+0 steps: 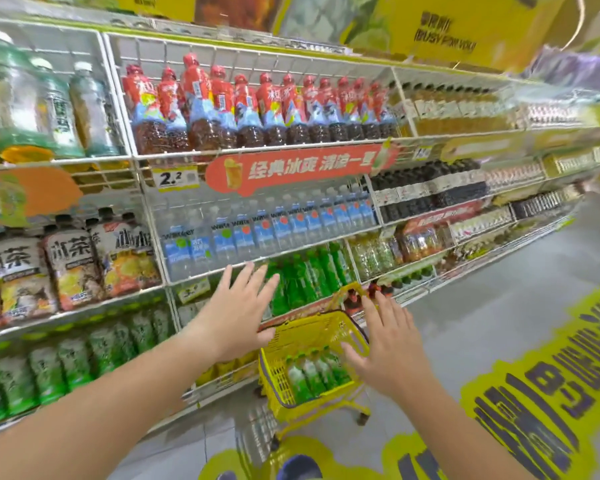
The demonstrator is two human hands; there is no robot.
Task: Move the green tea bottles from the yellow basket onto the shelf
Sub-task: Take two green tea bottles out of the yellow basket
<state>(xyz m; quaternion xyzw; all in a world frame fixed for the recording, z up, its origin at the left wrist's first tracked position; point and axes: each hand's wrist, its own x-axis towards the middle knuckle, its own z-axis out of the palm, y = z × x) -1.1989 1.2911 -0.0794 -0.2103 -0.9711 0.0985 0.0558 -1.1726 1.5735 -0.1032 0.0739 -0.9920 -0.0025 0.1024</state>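
Observation:
A yellow basket on a wheeled stand sits on the floor before the shelves. Several green tea bottles lie inside it. My left hand hovers with fingers spread, empty, just left of the basket and in front of the shelf section that holds upright green bottles. My right hand is spread open over the basket's right rim, holding nothing. The basket's yellow handle stands up between my hands.
White wire shelves run along the left: red-capped tea bottles on top, water bottles below, more green bottles low on the left. Grey floor with a yellow sticker lies to the right.

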